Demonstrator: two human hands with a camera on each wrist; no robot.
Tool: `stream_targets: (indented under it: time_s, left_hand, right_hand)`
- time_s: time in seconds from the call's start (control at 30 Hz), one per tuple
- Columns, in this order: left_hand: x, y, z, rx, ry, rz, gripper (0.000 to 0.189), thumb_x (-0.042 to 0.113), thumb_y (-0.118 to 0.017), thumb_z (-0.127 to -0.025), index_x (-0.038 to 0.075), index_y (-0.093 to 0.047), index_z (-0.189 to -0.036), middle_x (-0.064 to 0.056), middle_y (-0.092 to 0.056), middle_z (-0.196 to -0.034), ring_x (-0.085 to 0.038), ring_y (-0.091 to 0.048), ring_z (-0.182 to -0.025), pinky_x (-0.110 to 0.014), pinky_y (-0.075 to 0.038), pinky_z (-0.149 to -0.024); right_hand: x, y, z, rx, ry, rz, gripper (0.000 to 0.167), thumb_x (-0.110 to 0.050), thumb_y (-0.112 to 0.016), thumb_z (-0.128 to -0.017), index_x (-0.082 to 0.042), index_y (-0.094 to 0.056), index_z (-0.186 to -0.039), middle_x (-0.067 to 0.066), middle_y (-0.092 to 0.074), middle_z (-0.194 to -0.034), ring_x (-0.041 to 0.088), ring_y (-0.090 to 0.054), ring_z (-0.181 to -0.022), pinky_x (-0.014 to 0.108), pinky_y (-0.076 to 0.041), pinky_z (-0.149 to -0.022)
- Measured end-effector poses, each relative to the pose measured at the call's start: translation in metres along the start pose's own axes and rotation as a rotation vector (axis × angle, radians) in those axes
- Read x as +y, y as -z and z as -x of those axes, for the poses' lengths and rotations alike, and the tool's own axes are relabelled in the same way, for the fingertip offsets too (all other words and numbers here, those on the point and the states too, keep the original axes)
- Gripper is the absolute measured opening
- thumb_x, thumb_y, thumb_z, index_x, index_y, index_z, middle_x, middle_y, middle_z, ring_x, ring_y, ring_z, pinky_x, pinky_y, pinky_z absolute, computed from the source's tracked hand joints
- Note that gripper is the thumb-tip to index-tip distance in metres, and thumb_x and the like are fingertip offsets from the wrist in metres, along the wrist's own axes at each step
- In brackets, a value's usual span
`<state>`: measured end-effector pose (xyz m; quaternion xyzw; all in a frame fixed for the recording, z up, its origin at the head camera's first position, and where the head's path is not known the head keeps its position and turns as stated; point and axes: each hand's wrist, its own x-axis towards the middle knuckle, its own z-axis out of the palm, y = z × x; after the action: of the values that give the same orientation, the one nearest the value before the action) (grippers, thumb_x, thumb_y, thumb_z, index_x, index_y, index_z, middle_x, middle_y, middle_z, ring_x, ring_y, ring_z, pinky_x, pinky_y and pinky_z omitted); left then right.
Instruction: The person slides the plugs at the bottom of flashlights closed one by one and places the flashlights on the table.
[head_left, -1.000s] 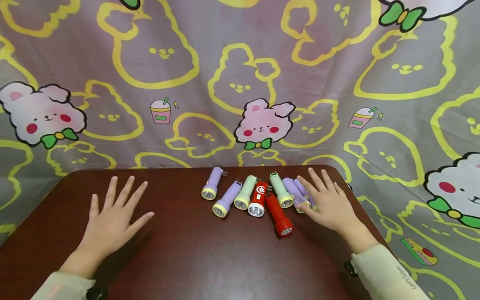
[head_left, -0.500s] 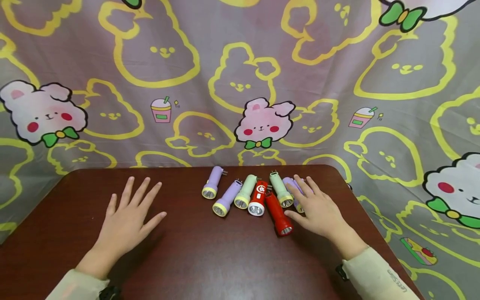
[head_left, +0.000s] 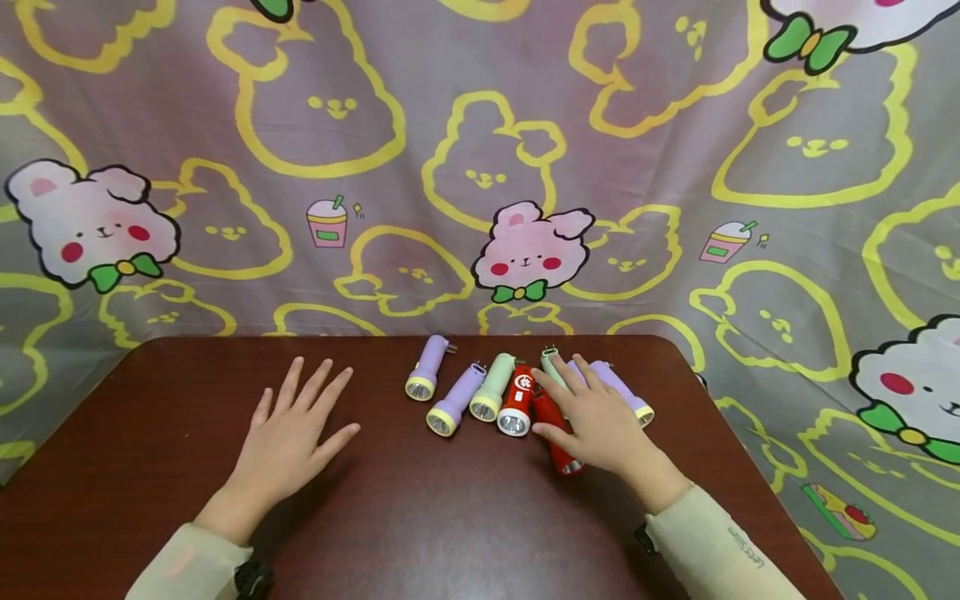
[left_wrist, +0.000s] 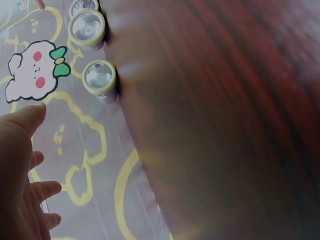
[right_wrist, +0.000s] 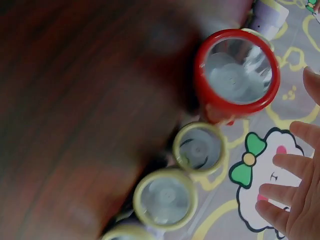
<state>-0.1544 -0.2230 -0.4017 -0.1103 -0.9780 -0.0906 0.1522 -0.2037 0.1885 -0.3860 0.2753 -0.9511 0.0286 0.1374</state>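
Between twelve and two o'clock on the table (head_left: 442, 525), flashlights (head_left: 459, 398) are laid down, lenses (head_left: 440, 422) turned nearward (perhaps for easy viewing). Nothing is gripped: the left hand (head_left: 288, 442) is held spread at ten o'clock, the right hand (head_left: 609, 423) likewise at two, over the all-red flashlight (head_left: 564, 462).

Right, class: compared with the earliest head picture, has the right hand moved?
Yes, leftward in the head view: the right hand was right of the plain red flashlight; now it partly covers it.
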Motion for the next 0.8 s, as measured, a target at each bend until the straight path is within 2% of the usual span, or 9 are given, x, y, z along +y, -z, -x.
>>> stream_targets:
  time_s: [0.23, 0.4, 0.6, 0.8]
  left_hand:
    - [0.003, -0.009, -0.008, -0.031, 0.012, 0.046, 0.075, 0.056, -0.056, -0.095, 0.029, -0.026, -0.158, -0.009, -0.027, -0.164, -0.038, -0.009, -0.154, -0.073, -0.022, -0.110]
    - [0.001, -0.010, -0.014, -0.035, 0.020, 0.046, 0.074, 0.054, -0.057, -0.096, 0.024, -0.029, -0.157, -0.012, -0.029, -0.163, -0.040, -0.013, -0.153, -0.074, -0.023, -0.109]
    - [0.003, -0.009, -0.021, -0.035, 0.005, 0.056, 0.071, 0.051, -0.059, -0.095, 0.022, -0.034, -0.155, -0.013, -0.033, -0.161, -0.041, -0.014, -0.152, -0.073, -0.023, -0.109]
    - [0.004, -0.011, -0.027, -0.028, -0.010, 0.059, 0.068, 0.048, -0.059, -0.096, 0.022, -0.036, -0.154, -0.012, -0.035, -0.160, -0.041, -0.015, -0.152, -0.073, -0.025, -0.109]
  right_hand:
    - [-0.011, -0.004, -0.016, 0.018, 0.007, -0.030, 0.074, -0.058, -0.065, -0.088, -0.024, -0.044, -0.151, 0.010, -0.039, -0.158, 0.043, -0.034, -0.145, 0.065, -0.048, -0.096]
    - [-0.021, -0.005, -0.030, 0.028, 0.027, -0.070, 0.075, -0.058, -0.066, -0.088, -0.022, -0.045, -0.150, 0.013, -0.041, -0.156, 0.045, -0.036, -0.143, 0.063, -0.049, -0.095]
    - [-0.031, -0.005, -0.042, -0.004, 0.038, -0.064, 0.073, -0.056, -0.065, -0.089, -0.023, -0.043, -0.151, 0.011, -0.040, -0.157, 0.043, -0.036, -0.144, 0.061, -0.050, -0.096]
    - [-0.039, -0.010, -0.052, -0.014, 0.057, -0.118, 0.070, -0.053, -0.064, -0.092, -0.023, -0.043, -0.151, 0.011, -0.039, -0.158, 0.043, -0.034, -0.145, 0.063, -0.046, -0.101]
